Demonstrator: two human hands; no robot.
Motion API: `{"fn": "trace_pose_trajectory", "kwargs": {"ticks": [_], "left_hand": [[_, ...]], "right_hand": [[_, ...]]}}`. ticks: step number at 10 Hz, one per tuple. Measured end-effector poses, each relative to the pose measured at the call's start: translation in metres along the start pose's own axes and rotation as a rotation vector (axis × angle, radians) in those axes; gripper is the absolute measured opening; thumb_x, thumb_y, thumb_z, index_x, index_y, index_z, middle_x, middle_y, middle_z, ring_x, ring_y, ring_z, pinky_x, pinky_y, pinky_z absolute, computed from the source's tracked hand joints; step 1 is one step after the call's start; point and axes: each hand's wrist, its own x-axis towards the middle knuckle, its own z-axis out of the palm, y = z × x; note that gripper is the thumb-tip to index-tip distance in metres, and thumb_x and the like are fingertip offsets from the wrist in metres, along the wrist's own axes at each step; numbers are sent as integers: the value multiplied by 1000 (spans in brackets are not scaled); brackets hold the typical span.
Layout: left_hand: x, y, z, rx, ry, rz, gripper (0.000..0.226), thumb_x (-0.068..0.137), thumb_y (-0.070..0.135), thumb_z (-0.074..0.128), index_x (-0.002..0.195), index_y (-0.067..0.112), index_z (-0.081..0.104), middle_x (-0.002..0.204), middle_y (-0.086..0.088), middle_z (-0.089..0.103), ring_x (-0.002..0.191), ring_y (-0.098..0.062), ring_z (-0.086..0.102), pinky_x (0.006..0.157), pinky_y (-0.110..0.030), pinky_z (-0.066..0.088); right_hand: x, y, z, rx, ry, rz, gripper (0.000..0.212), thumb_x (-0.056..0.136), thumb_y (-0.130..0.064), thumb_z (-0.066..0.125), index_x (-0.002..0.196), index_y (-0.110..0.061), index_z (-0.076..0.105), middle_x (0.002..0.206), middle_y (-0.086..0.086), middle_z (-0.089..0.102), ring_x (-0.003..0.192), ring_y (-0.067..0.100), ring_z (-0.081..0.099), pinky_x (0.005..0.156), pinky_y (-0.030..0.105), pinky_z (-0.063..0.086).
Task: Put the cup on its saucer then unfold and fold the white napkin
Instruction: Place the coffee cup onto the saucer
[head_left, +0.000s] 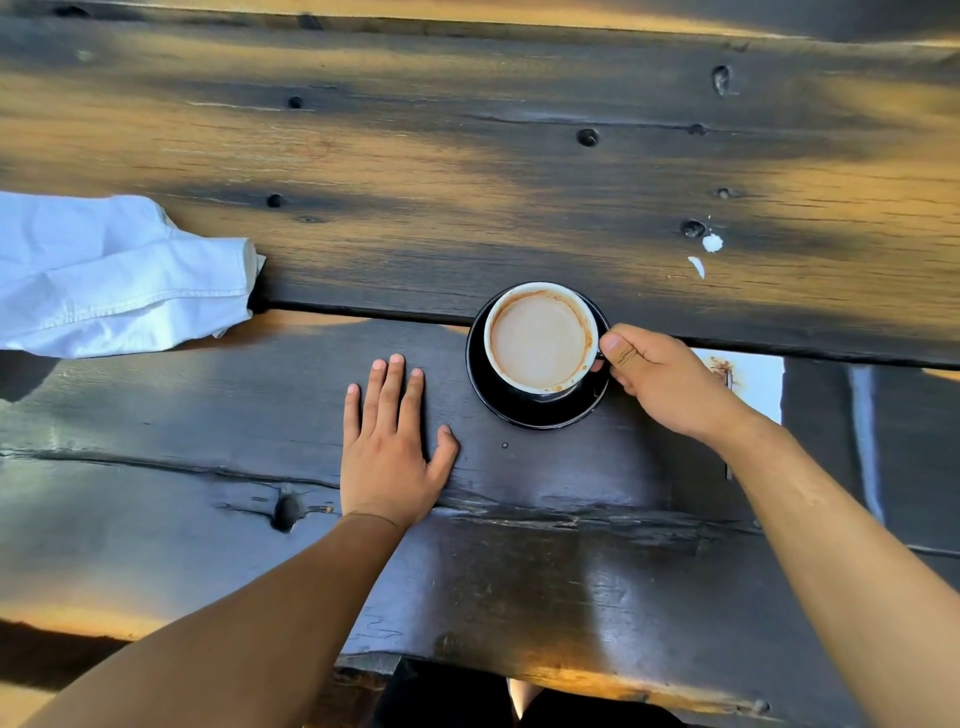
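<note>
A dark cup with a white inside, filled with milky coffee, stands on a black saucer near the middle of the wooden table. My right hand pinches the cup's handle at its right side; the handle itself is hidden by my fingers. Flat on the wood to the left of the saucer rests my left hand, fingers straight, holding nothing. The white napkin lies loosely folded and rumpled at the table's left edge, well apart from both hands.
The table is made of dark, knotted planks with a gap between them. Small white specks lie on the wood beyond the cup. A white paper shows under my right wrist. The near table edge runs below my forearms.
</note>
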Motion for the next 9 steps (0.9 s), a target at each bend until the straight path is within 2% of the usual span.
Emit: {"fn": "trace_pose_trajectory", "kwargs": {"ticks": [3, 5, 6, 7, 8, 9], "left_hand": [[0, -3, 5, 16, 15, 15, 72, 94, 48, 39, 155, 10, 32, 166, -12, 23, 156, -26, 12, 125, -53, 13], [-1, -4, 7, 31, 12, 16, 72, 95, 49, 37, 156, 11, 30, 166, -12, 21, 156, -25, 10, 125, -52, 12], [0, -4, 6, 31, 6, 13, 72, 95, 49, 37, 156, 10, 31, 166, -12, 21, 156, -25, 11, 125, -53, 13], [0, -3, 5, 27, -2, 12, 72, 95, 49, 37, 156, 10, 31, 167, -12, 21, 156, -25, 10, 125, -53, 12], [-1, -3, 4, 29, -8, 11, 72, 95, 49, 37, 156, 10, 31, 167, -11, 20, 156, -25, 10, 125, -53, 12], [-1, -3, 5, 22, -4, 11, 72, 95, 49, 37, 156, 10, 31, 166, -11, 21, 156, -25, 10, 125, -53, 12]], "right_hand": [[-1, -1, -5, -54, 57, -5, 38, 106, -43, 38, 74, -46, 58, 61, -21, 55, 61, 1, 47, 68, 33, 41], [-5, 2, -4, -37, 45, 11, 36, 106, -42, 39, 78, -41, 61, 61, -19, 55, 61, 2, 47, 68, 32, 41], [-7, 2, -2, -38, 58, 16, 32, 106, -43, 39, 82, -40, 60, 63, -14, 55, 61, 1, 48, 67, 31, 41], [-8, 4, -1, -43, 82, 1, 19, 105, -43, 41, 99, -39, 59, 68, -10, 57, 65, -3, 52, 65, 27, 43], [-9, 5, -1, -57, 97, -19, 18, 105, -42, 42, 100, -39, 59, 69, -8, 60, 66, -1, 54, 65, 27, 44], [-9, 6, -1, -95, 117, -44, 24, 105, -39, 42, 87, -37, 57, 70, -10, 62, 62, 2, 52, 62, 29, 42]]}}
